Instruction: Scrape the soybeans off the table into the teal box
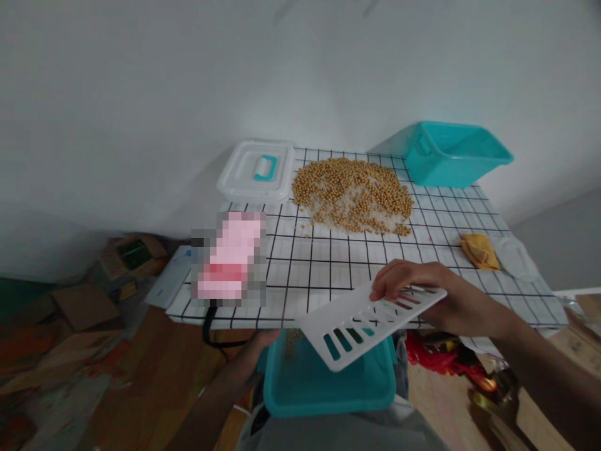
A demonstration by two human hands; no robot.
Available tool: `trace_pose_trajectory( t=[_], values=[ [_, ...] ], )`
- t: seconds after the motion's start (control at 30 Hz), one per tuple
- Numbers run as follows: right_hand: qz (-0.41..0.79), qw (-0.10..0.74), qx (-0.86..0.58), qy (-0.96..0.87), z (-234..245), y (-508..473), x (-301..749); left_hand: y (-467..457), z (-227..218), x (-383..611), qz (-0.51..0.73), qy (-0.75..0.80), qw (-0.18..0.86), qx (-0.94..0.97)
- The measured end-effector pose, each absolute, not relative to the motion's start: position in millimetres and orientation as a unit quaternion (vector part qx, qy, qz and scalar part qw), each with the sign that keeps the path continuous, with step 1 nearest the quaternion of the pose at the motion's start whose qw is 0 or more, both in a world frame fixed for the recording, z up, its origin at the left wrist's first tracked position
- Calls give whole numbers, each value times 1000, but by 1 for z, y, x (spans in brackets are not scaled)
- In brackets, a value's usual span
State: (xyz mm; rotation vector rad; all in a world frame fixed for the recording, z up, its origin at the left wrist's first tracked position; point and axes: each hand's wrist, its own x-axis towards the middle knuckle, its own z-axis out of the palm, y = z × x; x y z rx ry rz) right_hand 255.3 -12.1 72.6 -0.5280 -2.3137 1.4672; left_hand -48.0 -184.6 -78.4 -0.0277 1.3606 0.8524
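Note:
My right hand (425, 294) grips a white slotted plastic tray (361, 322) by its far edge and holds it tilted over a teal bin (328, 391) at the table's near edge. My left hand (260, 344) holds that bin by its left rim, just under the table edge. A pile of yellow beans mixed with white grains (352, 194) lies on the checked tablecloth (323, 263) toward the back.
A clear lidded box with a teal handle (257, 169) stands at the back left, a second teal bin (451, 153) at the back right. A yellow cloth (479, 250) and a clear lid (516, 257) lie on the right. Cardboard boxes clutter the floor at left.

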Motion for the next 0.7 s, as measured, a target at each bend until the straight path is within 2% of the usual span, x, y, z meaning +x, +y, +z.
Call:
trace_pose_trajectory(
  t=[0.17, 0.27, 0.47, 0.7],
  values=[
    [392, 303, -312, -811, 66, 7, 231, -181, -69, -44, 355, 611, 707, 14],
    [326, 345, -331, -816, 59, 27, 209, -180, -66, -43, 356, 602, 715, 5],
    [286, 323, -317, -845, 50, 50, 183, -182, -71, -46, 361, 616, 700, 16],
    [325, 299, -273, -854, 48, 34, 195, -184, -75, -49, 374, 581, 722, 49]
  ],
)
